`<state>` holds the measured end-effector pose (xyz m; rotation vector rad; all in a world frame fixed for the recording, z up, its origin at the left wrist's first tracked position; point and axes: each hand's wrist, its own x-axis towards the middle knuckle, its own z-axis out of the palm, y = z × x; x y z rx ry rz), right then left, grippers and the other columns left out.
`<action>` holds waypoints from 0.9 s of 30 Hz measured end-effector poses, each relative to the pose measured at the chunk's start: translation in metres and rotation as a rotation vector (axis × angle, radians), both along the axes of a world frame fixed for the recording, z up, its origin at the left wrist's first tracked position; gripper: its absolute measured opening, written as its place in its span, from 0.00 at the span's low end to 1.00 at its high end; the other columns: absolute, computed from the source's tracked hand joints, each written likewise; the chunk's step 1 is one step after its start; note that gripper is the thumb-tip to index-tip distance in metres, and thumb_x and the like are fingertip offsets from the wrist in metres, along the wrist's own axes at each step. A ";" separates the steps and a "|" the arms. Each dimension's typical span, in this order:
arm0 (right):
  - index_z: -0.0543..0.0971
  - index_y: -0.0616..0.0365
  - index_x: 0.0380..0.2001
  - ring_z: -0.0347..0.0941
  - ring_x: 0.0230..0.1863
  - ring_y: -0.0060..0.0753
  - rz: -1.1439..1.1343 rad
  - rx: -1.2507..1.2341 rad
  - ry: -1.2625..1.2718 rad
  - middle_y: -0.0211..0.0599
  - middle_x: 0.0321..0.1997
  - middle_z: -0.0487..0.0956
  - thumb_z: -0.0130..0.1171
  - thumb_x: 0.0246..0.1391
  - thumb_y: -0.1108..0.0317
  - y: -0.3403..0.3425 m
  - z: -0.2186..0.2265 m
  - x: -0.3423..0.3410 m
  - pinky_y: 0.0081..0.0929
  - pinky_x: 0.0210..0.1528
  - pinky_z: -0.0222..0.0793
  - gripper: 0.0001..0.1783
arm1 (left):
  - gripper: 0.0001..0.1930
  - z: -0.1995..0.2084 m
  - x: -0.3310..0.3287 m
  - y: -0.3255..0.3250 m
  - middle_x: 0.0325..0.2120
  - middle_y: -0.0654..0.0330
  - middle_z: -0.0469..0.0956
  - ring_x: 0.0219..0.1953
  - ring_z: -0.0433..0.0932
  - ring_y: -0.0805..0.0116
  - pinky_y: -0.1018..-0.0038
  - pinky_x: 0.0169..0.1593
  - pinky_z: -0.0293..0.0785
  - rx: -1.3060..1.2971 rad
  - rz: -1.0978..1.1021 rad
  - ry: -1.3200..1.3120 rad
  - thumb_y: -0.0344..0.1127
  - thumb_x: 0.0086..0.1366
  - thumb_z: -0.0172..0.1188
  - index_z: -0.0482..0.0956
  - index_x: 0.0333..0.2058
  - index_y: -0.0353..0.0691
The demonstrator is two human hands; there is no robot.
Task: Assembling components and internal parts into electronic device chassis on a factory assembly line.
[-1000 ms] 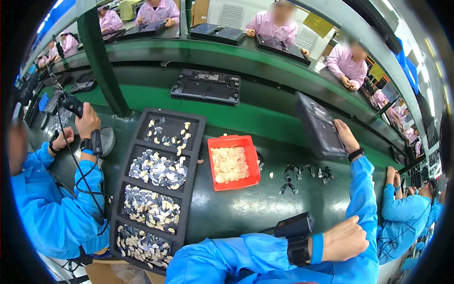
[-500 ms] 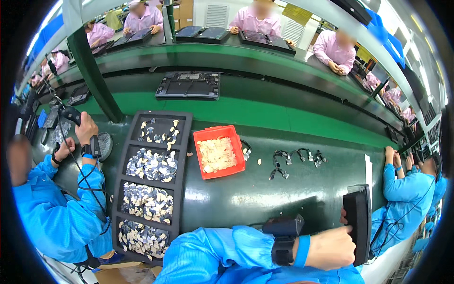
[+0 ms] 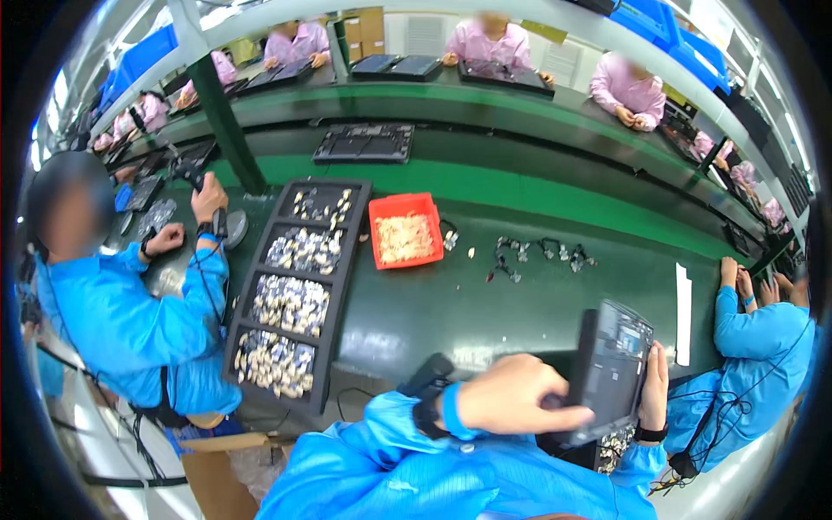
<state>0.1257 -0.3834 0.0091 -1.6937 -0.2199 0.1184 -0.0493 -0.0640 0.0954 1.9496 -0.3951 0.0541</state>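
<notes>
A dark, flat electronic unit that looks like an open laptop base (image 3: 622,360) is held up tilted in front of me, inner parts showing. My left hand (image 3: 520,394), with a blue band at the wrist, grips its lower left edge; some fingers are hidden behind it. Along the opposite edge lies my right hand (image 3: 654,390), its fingers closed against the side. Below the unit, partly covered by it, a dark tray of small pale and black pieces (image 3: 615,449) shows near my right wrist.
A black compartment tray (image 3: 338,290) of small pieces stands left of a red bin (image 3: 438,227) with pale scraps. Small cable parts (image 3: 511,251) and a white strip (image 3: 684,312) lie on the green bench. Co-workers in blue (image 3: 130,295) (image 3: 754,338) flank me. Another unit (image 3: 364,144) lies at the back.
The unit has turned from nearly edge-on to show its inner face and shifted left. My left hand has moved left and up; my right hand has come into fuller view. My view has shifted.
</notes>
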 end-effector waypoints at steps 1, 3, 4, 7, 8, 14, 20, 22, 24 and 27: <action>0.71 0.66 0.65 0.68 0.64 0.28 0.002 -0.097 -0.046 0.37 0.63 0.75 0.46 0.76 0.57 0.000 -0.006 0.000 0.26 0.69 0.59 0.26 | 0.28 -0.008 -0.013 0.007 0.15 0.47 0.75 0.17 0.75 0.54 0.61 0.24 0.69 0.034 0.075 0.084 0.56 0.65 0.65 0.81 0.21 0.33; 0.71 0.65 0.63 0.67 0.60 0.26 0.113 -0.127 -0.063 0.34 0.60 0.75 0.45 0.77 0.57 0.019 -0.011 -0.016 0.24 0.67 0.59 0.24 | 0.27 -0.038 -0.037 0.014 0.15 0.48 0.74 0.16 0.72 0.61 0.62 0.24 0.67 -0.006 0.227 0.202 0.54 0.69 0.62 0.81 0.24 0.32; 0.71 0.64 0.63 0.66 0.62 0.26 0.074 -0.177 -0.043 0.35 0.60 0.75 0.45 0.77 0.58 0.033 -0.009 -0.027 0.25 0.68 0.57 0.23 | 0.26 -0.055 -0.050 0.015 0.15 0.49 0.73 0.17 0.72 0.63 0.62 0.24 0.67 -0.012 0.336 0.266 0.53 0.70 0.60 0.80 0.25 0.32; 0.69 0.63 0.64 0.74 0.39 0.16 0.191 -0.173 0.068 0.31 0.47 0.81 0.47 0.75 0.59 0.067 0.005 -0.048 0.16 0.42 0.68 0.23 | 0.26 -0.079 -0.081 0.027 0.17 0.47 0.74 0.19 0.75 0.57 0.60 0.28 0.68 0.030 0.628 0.327 0.53 0.74 0.54 0.79 0.30 0.31; 0.69 0.63 0.64 0.74 0.39 0.16 0.229 -0.163 0.079 0.31 0.47 0.81 0.47 0.75 0.59 0.074 -0.001 -0.045 0.16 0.42 0.68 0.23 | 0.25 -0.079 -0.090 0.029 0.18 0.46 0.75 0.21 0.77 0.52 0.58 0.28 0.68 0.114 0.718 0.340 0.53 0.74 0.54 0.79 0.31 0.32; 0.65 0.60 0.67 0.71 0.26 0.12 0.508 -0.124 0.043 0.31 0.30 0.81 0.54 0.71 0.68 0.113 -0.020 -0.019 0.15 0.27 0.62 0.25 | 0.23 -0.091 -0.117 0.034 0.33 0.45 0.86 0.34 0.86 0.47 0.64 0.42 0.81 0.105 0.997 0.258 0.45 0.68 0.64 0.80 0.53 0.32; 0.64 0.64 0.67 0.69 0.21 0.14 0.544 -0.464 -0.155 0.30 0.21 0.77 0.56 0.69 0.66 0.123 -0.012 0.001 0.18 0.23 0.59 0.28 | 0.23 -0.054 -0.133 0.051 0.41 0.50 0.86 0.40 0.87 0.53 0.64 0.44 0.82 0.327 1.124 0.011 0.47 0.64 0.67 0.83 0.52 0.37; 0.68 0.65 0.64 0.69 0.18 0.16 0.543 -0.616 -0.244 0.34 0.20 0.78 0.57 0.69 0.65 0.125 -0.005 0.005 0.19 0.21 0.61 0.25 | 0.19 -0.019 -0.136 0.071 0.33 0.56 0.88 0.35 0.87 0.57 0.66 0.40 0.82 0.390 1.133 0.062 0.46 0.62 0.68 0.86 0.46 0.40; 0.71 0.66 0.61 0.70 0.18 0.17 0.516 -0.585 -0.173 0.34 0.18 0.77 0.58 0.68 0.65 0.130 0.018 0.010 0.21 0.21 0.62 0.23 | 0.15 -0.006 -0.128 0.107 0.30 0.57 0.87 0.32 0.87 0.59 0.67 0.37 0.81 0.538 1.156 0.025 0.45 0.61 0.68 0.88 0.41 0.41; 0.76 0.67 0.54 0.73 0.18 0.18 0.441 -0.516 -0.217 0.32 0.16 0.77 0.59 0.67 0.65 0.143 0.053 0.020 0.20 0.21 0.66 0.18 | 0.13 -0.008 -0.108 0.179 0.29 0.57 0.87 0.32 0.87 0.58 0.66 0.37 0.81 0.789 1.136 0.095 0.45 0.61 0.68 0.88 0.38 0.43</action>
